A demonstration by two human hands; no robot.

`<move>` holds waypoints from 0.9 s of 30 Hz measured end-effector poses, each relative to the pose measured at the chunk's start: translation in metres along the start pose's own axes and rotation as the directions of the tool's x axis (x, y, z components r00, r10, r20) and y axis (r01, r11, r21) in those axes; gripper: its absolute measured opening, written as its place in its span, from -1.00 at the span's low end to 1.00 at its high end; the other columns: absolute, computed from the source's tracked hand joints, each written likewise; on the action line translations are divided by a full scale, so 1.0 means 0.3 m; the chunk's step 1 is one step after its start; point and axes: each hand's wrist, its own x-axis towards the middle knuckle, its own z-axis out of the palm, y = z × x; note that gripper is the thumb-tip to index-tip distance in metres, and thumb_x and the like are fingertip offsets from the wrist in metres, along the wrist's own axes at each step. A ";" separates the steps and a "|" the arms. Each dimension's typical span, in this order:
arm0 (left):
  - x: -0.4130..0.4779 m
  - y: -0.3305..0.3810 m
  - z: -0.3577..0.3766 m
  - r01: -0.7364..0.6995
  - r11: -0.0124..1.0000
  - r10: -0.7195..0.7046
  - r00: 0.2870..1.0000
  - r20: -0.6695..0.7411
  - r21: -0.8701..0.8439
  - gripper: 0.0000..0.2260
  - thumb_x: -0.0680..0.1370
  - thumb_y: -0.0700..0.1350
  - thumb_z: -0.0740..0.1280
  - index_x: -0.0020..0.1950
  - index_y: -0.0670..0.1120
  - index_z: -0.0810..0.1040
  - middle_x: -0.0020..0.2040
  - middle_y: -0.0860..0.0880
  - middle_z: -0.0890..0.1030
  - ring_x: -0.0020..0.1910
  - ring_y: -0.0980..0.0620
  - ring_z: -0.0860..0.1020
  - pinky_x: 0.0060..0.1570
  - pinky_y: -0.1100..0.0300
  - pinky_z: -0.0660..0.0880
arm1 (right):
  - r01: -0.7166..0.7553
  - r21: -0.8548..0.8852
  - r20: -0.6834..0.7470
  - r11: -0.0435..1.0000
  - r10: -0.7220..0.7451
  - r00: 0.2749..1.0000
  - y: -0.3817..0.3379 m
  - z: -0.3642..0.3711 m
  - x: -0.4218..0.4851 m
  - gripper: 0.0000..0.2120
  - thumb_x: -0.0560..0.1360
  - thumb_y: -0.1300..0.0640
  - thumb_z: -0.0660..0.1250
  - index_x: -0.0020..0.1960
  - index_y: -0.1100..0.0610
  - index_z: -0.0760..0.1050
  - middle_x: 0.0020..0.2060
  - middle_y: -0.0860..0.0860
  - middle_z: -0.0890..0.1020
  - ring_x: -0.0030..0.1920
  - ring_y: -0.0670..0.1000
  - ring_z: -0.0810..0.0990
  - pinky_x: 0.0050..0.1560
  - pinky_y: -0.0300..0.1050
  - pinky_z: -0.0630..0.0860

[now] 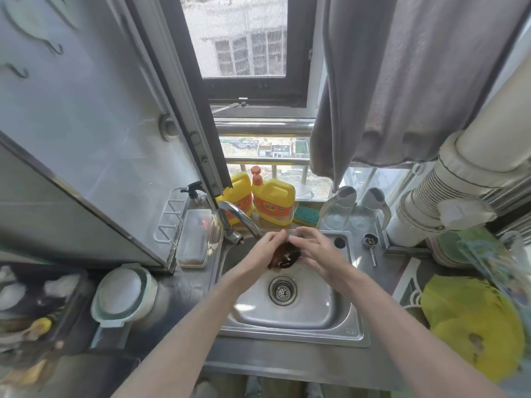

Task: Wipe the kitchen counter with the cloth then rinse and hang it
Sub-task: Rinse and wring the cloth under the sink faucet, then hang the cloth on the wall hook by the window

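The cloth (286, 255) was bunched between both hands above the sink (339, 314), just under the tap (241, 216) spout. The left hand (263, 252) gripped it from 9 o'clock and the right hand (314, 254) curled over it from 3 o'clock. The drain (282, 290) lay bare at 6 o'clock. A steel counter (287, 363) ringed the basin, and yellow bottles (273, 203) stood at 12 o'clock, under the window (244, 38).

Dark cloth (287, 255) largely hidden between left hand (263, 252) and right hand (319, 254); faucet (238, 214) tip behind the left hand.

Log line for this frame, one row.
phase: rinse | left hand, right hand: grip cloth | where: over sink, at tap | hung: no
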 end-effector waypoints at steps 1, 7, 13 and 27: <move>-0.028 0.001 -0.020 -0.013 0.998 0.015 0.999 0.031 -0.061 -0.68 0.64 0.08 0.31 0.33 -0.05 0.48 0.09 -0.14 0.63 -0.20 0.09 0.61 -0.28 0.20 0.50 | -0.005 0.063 0.056 0.998 0.001 0.998 -0.001 -0.014 -0.011 -0.33 0.28 -0.10 0.68 0.31 0.05 0.55 0.21 0.17 0.67 0.23 0.12 0.67 0.38 0.11 0.52; -0.136 0.008 -0.116 -0.185 0.980 0.191 0.979 -0.071 0.079 -0.79 0.61 -0.15 0.40 0.24 -0.08 0.61 0.08 -0.11 0.74 -0.01 0.01 0.72 -0.22 0.19 0.64 | 0.067 0.088 0.167 0.994 -0.081 0.983 -0.068 -0.030 -0.082 -0.71 0.55 0.34 0.42 0.22 0.11 0.66 0.07 0.27 0.72 0.09 0.16 0.69 0.16 -0.02 0.57; -0.153 0.024 -0.130 -0.170 0.936 0.282 0.886 -0.367 0.309 -0.74 0.62 -0.03 0.31 -0.26 0.05 0.63 -0.34 0.12 0.62 -0.21 -0.01 0.59 -0.22 0.20 0.49 | 0.220 -0.204 0.140 0.954 -0.194 0.971 -0.098 0.021 -0.106 -0.63 0.40 -0.17 0.58 0.18 -0.14 0.67 0.11 -0.01 0.75 0.17 0.07 0.70 0.21 -0.02 0.60; -0.334 -0.060 -0.276 -0.126 0.973 -0.013 0.809 -0.588 -0.195 -0.73 0.61 -0.25 0.18 -0.02 -0.15 0.69 0.00 -0.19 0.67 0.00 -0.10 0.65 -0.05 0.08 0.59 | 0.423 -0.700 0.030 0.575 -0.568 0.822 -0.398 0.102 -0.202 -0.82 0.41 -0.15 0.59 -0.17 -0.06 0.73 -0.30 -0.19 0.70 -0.23 -0.22 0.64 -0.28 -0.30 0.49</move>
